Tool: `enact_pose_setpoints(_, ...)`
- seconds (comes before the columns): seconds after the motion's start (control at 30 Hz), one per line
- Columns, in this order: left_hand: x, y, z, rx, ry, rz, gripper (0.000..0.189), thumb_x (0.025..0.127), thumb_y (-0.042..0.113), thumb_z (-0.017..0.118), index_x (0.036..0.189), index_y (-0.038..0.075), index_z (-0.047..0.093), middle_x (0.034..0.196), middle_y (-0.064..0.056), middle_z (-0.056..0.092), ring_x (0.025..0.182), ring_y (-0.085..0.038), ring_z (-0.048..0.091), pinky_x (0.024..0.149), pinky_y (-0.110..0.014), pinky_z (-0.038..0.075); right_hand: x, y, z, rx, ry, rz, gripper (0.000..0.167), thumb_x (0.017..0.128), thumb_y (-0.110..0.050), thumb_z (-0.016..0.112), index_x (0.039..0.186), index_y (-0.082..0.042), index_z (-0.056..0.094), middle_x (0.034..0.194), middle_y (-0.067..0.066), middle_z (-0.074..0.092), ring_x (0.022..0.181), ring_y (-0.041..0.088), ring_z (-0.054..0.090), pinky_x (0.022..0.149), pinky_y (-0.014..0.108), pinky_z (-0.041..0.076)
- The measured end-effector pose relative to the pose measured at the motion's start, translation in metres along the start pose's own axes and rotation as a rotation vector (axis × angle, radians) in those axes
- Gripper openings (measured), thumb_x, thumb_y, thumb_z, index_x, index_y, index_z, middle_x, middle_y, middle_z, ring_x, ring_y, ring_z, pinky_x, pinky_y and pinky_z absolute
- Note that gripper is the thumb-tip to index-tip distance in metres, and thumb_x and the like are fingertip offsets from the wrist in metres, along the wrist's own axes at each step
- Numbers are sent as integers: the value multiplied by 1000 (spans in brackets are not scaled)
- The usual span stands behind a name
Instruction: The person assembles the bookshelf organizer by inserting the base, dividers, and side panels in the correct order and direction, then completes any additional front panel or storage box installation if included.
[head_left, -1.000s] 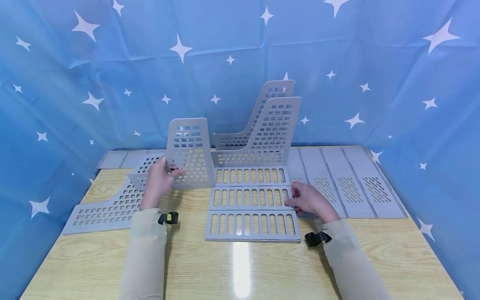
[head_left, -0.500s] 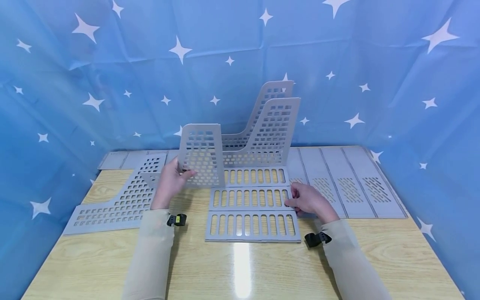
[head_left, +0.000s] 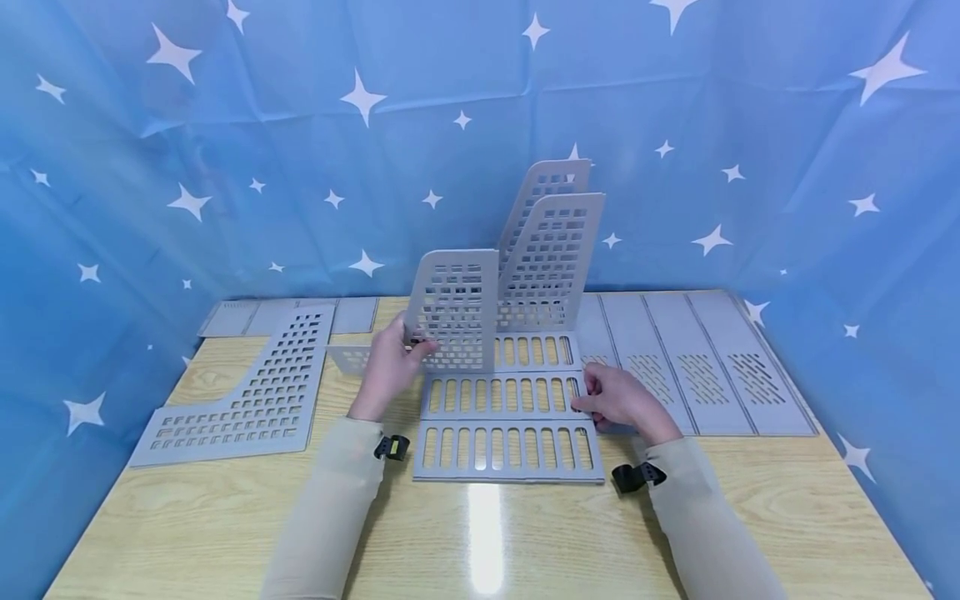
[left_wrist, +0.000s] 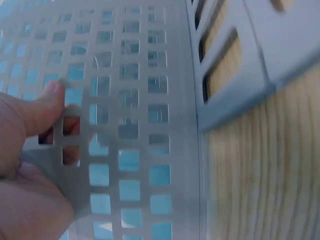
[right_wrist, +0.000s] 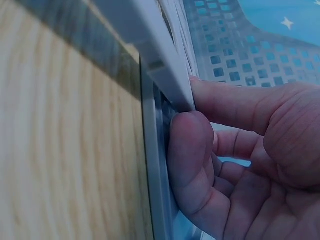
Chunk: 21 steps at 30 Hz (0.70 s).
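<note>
My left hand grips an upright grey perforated panel by its left side. In the left wrist view the thumb lies on its near face and fingertips show through the holes behind. This panel's low arm reaches left past my hand. The panel stands over the left part of a grey slotted base, made of several hinged sections. At the base's right edge my right hand pinches the rim between thumb and forefinger, as the right wrist view shows. Two similar perforated panels stand upright at its back.
A loose L-shaped perforated panel lies flat at the left. Behind it lie flat grey strips. Wide grey boards with vents lie at the right. A blue star-patterned cloth hangs behind the wooden table.
My left hand has carried the upright perforated panel to the right, across the front of the two standing panels. The L-shaped panel at the left is now uncovered. My right hand has stayed in place.
</note>
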<state>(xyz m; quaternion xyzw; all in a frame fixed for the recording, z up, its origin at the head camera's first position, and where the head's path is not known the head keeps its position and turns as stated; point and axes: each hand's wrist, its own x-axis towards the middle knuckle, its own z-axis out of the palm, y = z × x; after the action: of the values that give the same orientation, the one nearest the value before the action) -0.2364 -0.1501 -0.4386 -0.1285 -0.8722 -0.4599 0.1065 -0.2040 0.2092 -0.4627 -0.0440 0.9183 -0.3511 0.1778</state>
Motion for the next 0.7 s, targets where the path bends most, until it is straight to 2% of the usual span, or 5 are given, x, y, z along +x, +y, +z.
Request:
enact_pose_setpoints(0.13,-1,2,-5,28,-33,-28,26,95,13,75,113,3,61,93,-11,67,82,-27,65,69,-40,54,-1,0,0,72,-14,23,35,98,-17,72,86,-6,41,72,10,58,61,22,62,62,35,53)
enact_pose_setpoints(0.23,-3,-4,-27,151,-60,-50,30,93,20,79,112,4,62,106,-14,68,100,-33,67,92,-49,53,-1,0,0,131,-30,48,33,98,-16,71,91,-4,41,73,10,55,61,22,59,62,35,52)
enact_pose_setpoints(0.37,-7,-20,-63,291,-14,-132,38,91,23,81,114,-2,65,131,-25,59,123,-44,55,113,-63,33,-1,0,0,155,-40,60,38,98,-16,71,120,0,44,76,11,54,62,22,57,61,36,54)
enact_pose_setpoints(0.53,-11,-37,-81,251,-112,-266,39,101,28,70,122,-4,64,133,-30,58,119,-46,57,98,-60,48,-1,-1,0,134,-34,49,55,98,-17,72,140,-1,39,81,13,56,64,23,59,61,37,55)
enact_pose_setpoints(0.7,-8,-36,-68,257,-186,-203,27,106,24,61,113,-1,69,112,-24,69,104,-40,65,89,-55,53,-1,1,0,119,-30,18,54,97,-14,72,140,0,41,81,13,56,62,23,60,60,37,54)
